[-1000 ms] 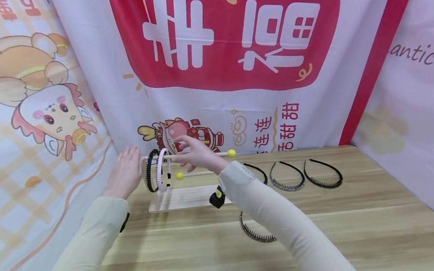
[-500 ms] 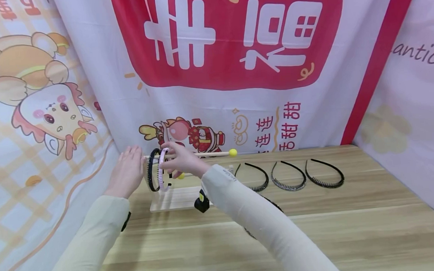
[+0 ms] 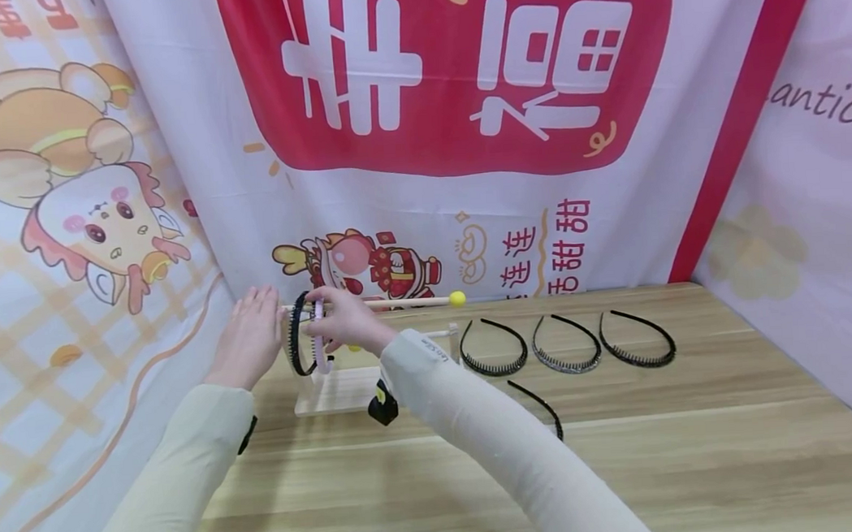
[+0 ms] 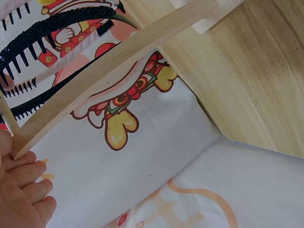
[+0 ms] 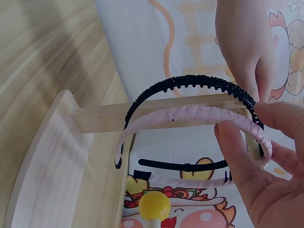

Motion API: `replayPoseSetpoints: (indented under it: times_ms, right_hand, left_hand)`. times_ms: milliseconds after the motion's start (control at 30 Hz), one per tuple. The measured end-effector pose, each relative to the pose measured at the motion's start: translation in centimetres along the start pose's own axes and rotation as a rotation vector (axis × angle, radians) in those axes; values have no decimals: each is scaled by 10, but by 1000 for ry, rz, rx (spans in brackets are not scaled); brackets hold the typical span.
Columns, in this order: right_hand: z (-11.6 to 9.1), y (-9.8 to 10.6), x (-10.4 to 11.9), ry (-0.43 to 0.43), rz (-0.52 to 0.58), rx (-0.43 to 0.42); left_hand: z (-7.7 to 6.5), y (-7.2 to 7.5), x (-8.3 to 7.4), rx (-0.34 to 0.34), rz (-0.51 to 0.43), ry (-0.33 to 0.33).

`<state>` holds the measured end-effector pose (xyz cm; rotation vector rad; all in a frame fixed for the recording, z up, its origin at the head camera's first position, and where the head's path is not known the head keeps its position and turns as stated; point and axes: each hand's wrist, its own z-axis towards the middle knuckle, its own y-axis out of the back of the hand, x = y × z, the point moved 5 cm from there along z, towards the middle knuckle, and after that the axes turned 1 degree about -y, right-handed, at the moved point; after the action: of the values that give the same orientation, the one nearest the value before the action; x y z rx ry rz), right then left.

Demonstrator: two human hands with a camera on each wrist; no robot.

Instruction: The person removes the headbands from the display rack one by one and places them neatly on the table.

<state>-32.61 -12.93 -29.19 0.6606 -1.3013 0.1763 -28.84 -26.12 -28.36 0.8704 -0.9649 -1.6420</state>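
Observation:
My right hand (image 3: 349, 319) pinches the pink ribbon-wrapped headband (image 5: 190, 114) near its top, thumb on the near side. That headband hangs on the upper rod of a pale wooden stand (image 3: 331, 398). Just left of it hangs a black toothed headband (image 3: 295, 339), close to my fingertips in the right wrist view. At the stand's left end, my left hand (image 3: 243, 338) holds the top of the upright post (image 4: 95, 78) between thumb and fingers. In the left wrist view its other fingers (image 4: 35, 190) lie loosely bent below the post.
A yellow ball (image 3: 457, 299) caps the upper rod's right end; another yellow ball (image 5: 154, 205) tips a lower rod. Three toothed headbands, the nearest a black one (image 3: 495, 371), lie in a row on the wooden table. Another headband (image 3: 548, 409) is partly hidden by my right sleeve. Printed cloth walls surround the table.
My right hand has moved left along the upper rod and taken hold of the pink headband, which has turned slightly. My left hand stays at the post.

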Motion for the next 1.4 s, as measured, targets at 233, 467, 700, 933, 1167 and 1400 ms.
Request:
replayPoseSetpoints:
  times_ms: [233,467,700,933,1167,1400]
  right_hand:
    - [-4,8,1,-15,-29,-42]
    - [-10,20,3,29,-6,-26]
    - [-20,33,8,12,55,-17]
    - [-34,50,19,57,46,-7]
    - [-47,65,28,95,43,-18]
    - [-58,83,31,111,23,-34]
  left_hand:
    - [-1,-1,-1,11,-3,2]
    - [-2,1,-2,19,-11,4]
    - [-1,-1,0,19,-17,5]
    - [-1,-2,1,19,-23,11]
    - [0,-2,0,11,-27,2]
    - [0,-2,-1,22,-20,4]
